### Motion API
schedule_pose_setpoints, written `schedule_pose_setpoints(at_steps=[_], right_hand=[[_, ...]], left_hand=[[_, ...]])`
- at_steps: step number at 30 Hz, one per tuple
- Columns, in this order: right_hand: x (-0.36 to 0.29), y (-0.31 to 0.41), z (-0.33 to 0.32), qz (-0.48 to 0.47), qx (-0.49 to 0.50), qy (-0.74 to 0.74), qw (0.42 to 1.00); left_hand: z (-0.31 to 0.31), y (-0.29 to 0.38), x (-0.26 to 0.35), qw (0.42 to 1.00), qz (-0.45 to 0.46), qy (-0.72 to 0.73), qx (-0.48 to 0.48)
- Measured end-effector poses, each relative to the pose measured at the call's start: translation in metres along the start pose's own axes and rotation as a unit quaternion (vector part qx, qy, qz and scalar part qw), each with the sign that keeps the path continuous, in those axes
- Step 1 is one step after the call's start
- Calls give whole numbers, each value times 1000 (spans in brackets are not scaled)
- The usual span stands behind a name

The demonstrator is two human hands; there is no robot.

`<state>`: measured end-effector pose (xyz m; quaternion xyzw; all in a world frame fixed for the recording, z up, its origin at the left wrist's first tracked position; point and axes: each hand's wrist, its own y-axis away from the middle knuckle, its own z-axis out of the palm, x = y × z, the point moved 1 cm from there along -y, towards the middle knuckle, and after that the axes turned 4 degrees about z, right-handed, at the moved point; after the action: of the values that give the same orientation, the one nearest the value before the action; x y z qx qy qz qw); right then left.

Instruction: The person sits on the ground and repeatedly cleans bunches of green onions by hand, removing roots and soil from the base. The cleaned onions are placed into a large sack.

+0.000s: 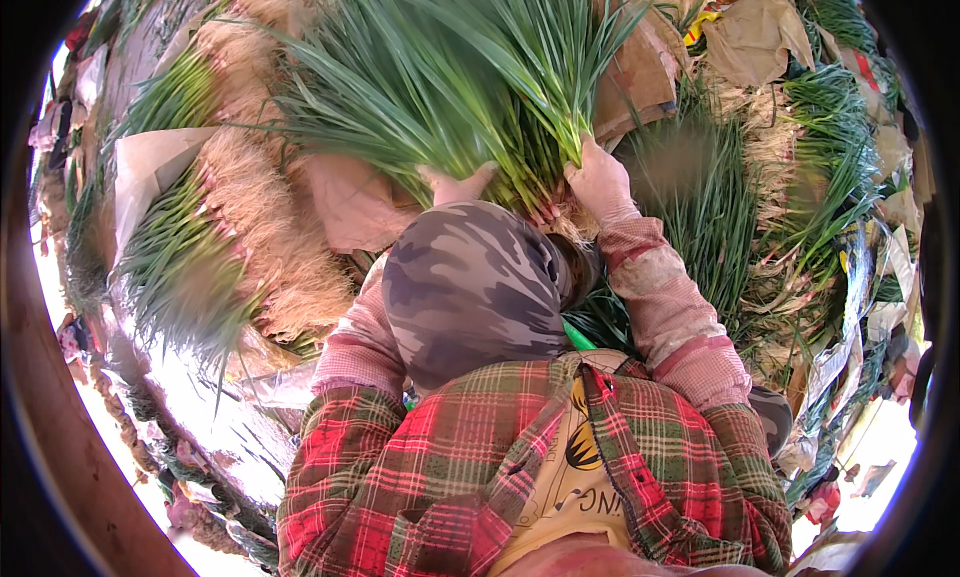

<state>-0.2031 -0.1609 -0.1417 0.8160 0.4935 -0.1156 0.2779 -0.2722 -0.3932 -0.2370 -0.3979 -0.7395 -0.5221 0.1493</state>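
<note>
A large bunch of green garlic [420,89] with long leaves fans out before me, its reddish stem bases and pale roots towards my right side. My left hand [459,183] is on the near left of this bunch, thumb and fingers spread around the leaves; the camouflage-clothed knee [472,284] hides part of it. In my right hand [600,178] is a smaller bunch of green garlic [559,89], gripped by the lower stems with its leaves pointing away. Below that hand, hairy roots [574,220] show beside the knee.
To the left, stacked green garlic [187,247] lies with its thick pale roots [262,224] facing inward. More green garlic [825,172] lies in rows on the right. Brown paper or sacking [360,202] lies left of my hands, with another brown sheet [761,36] at the upper right.
</note>
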Motion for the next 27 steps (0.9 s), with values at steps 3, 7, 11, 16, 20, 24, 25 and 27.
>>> schedule_pose_setpoints(at_steps=[3, 7, 11, 16, 20, 24, 25, 27], right_hand=[[-8, -2, 10, 15, -30, 33, 999], [-17, -5, 15, 46, -37, 20, 998], [-12, -17, 29, 5, -4, 114, 993], [-14, -14, 14, -16, -21, 63, 998], [-31, -17, -37, -154, -54, -59, 985], [-83, -4, -115, -29, -266, -366, 892], [-80, -16, -111, -19, -253, -358, 898], [-78, -20, -106, 9, -261, -319, 911]], left_hand=[[0, 0, 0, 1000, -4, -13, 1], [1, 4, 3, 999, 16, -51, 11], [3, 0, -3, 999, 21, -45, 17], [2, 0, -1, 998, -12, -65, 15], [-4, 23, 14, 999, 50, 6, 13], [0, 41, 26, 990, 103, -54, 77], [0, 44, 25, 990, 122, -27, 68], [-4, 62, 26, 977, 195, 30, 76]])
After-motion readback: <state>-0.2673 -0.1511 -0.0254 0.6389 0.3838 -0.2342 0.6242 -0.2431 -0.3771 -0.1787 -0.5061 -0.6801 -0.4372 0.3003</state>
